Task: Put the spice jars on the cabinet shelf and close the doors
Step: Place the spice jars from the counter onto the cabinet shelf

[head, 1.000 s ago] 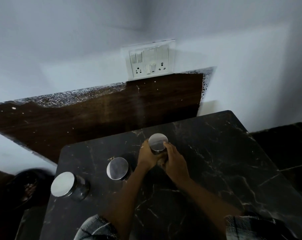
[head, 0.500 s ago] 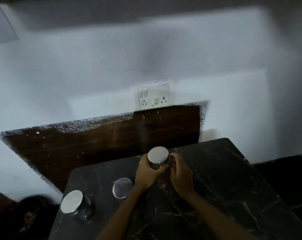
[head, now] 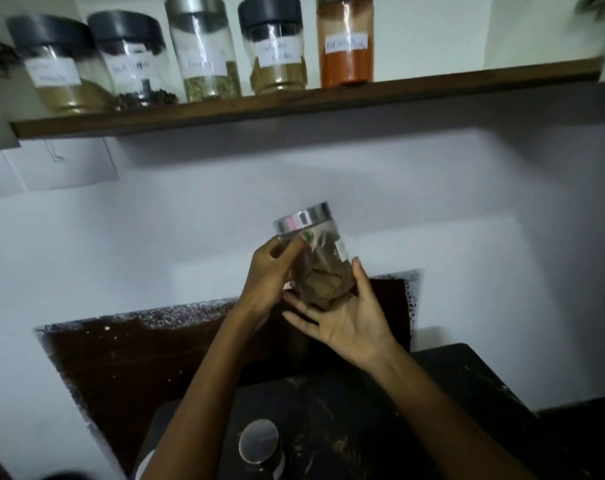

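Tilting leftward in mid-air below the shelf, the glass jar with a steel lid held brown leaves. The left hand curled round its upper side, thumb near the lid. The right hand lay palm-up with fingers spread wide, cradling the jar's base. Both forearms reached up from the black marble counter, where another steel-lidded jar stood.

jar | L hand grips | R hand cups base | below shelf
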The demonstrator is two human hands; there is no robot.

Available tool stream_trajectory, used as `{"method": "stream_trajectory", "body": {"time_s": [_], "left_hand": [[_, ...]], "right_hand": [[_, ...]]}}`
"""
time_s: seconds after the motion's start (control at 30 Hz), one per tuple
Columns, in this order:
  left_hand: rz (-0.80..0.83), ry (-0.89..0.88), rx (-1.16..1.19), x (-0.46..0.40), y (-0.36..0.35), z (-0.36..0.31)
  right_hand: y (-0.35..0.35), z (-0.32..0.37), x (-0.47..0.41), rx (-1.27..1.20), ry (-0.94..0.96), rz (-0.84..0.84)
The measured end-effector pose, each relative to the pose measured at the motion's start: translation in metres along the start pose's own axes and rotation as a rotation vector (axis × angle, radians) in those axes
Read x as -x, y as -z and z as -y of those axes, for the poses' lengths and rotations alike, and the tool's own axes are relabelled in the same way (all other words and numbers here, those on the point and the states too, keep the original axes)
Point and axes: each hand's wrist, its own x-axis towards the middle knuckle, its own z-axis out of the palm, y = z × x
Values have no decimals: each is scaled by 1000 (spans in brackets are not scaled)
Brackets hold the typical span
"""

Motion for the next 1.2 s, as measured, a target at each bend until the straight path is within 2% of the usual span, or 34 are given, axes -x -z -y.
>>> {"method": "stream_trajectory", "body": {"time_s": [0.13,0.27,0.33,0.43,0.5,0.57,0.73,1.2], "left_hand": [[29,-54,30,9,1,-43],[62,-96,105,23,-2,-73],[66,-113,111,30,-4,-82],[58,-127,124,36,-7,-92],[51,-130,137,38,-7,-96],[47,-138,152,39,-6,-100],[103,-143,153,39,-3,-109],[128,-169,164,37,-9,-114]], "right_hand": [[-45,4,13,-66,74,96],[-77,1,23,31,308,84],[-90,-3,26,181,470,24],[-102,-8,33,595,730,-165],[-103,-8,38,775,842,-206],[-102,-4,40,864,856,-157],[-101,10,44,902,794,17],[-102,15,46,967,890,-3]]}}
